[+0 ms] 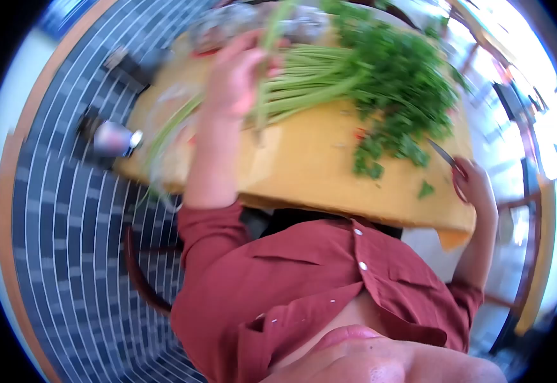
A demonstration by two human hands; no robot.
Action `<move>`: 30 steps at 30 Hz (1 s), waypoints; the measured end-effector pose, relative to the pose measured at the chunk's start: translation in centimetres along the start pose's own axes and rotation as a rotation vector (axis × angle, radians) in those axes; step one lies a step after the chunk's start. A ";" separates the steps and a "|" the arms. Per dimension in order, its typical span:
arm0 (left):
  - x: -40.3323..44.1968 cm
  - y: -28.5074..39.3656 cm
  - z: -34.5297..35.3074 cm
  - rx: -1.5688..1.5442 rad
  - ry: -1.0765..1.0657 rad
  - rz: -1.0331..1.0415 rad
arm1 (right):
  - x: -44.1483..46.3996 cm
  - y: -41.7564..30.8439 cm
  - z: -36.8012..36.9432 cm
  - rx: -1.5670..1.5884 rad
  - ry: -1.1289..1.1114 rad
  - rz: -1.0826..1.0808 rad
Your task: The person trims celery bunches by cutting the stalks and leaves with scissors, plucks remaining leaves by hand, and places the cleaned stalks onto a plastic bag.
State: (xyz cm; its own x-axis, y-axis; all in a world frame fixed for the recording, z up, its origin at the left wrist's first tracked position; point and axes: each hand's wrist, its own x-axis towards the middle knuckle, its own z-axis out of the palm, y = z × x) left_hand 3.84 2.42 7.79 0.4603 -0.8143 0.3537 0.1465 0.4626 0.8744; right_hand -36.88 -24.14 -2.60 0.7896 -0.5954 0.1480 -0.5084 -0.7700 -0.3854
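My left hand (243, 70), blurred by motion, is closed around a pale green celery stalk (262, 96) held up on end above the table. Beside and behind it lies a pile of leafy celery, its stems (310, 83) toward the left and its leaves (406, 76) spread to the right. At the table's right edge my right hand (476, 183) grips a pair of scissors (444, 154) with red handles. The blades point up and left at the leaves. A loose leaf (426, 189) lies near the scissors.
A yellow cloth covers the table (310, 169). Clear plastic bags (227, 29) sit at the back, and celery stems (170, 131) on plastic hang over the left edge. A white bottle (114, 138) stands by the tiled wall. Wooden chairs (530, 255) are at right.
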 end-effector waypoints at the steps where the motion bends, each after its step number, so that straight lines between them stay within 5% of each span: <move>1: -0.1 -0.2 0.4 0.035 0.022 0.021 | 0.3 0.6 0.7 -0.038 0.011 -0.034; 7: -1.4 0.0 1.3 -0.019 0.069 0.045 | 1.3 -1.2 0.3 -0.152 -0.068 -0.029; 8: -1.6 0.0 1.2 -0.037 0.062 0.043 | 1.0 -0.8 0.5 -0.279 0.048 -0.164; 11: -1.7 0.3 1.2 -0.076 0.035 0.036 | 0.6 -5.1 -0.8 0.017 -0.069 -0.009; 14: -1.7 0.6 1.5 -0.098 -0.038 0.051 | 1.4 -8.0 -1.3 0.031 -0.174 -0.182; 18: -1.2 -0.1 2.5 -0.185 -0.111 0.071 | 6.2 -8.9 0.0 0.229 -0.044 -0.116; 21: -0.8 -0.1 3.0 -0.171 -0.105 0.074 | 11.3 -7.4 2.1 0.107 -0.069 -0.249; 30: 2.3 0.4 2.6 -0.223 -0.118 0.058 | 21.1 -8.3 6.4 -0.038 -0.102 -0.173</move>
State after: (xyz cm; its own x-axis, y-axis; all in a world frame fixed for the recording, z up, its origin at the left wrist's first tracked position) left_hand 2.65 -0.16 9.84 0.3702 -0.8133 0.4489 0.3179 0.5650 0.7614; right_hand -13.75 -28.83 -2.10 0.8962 -0.4284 0.1150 -0.3729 -0.8681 -0.3278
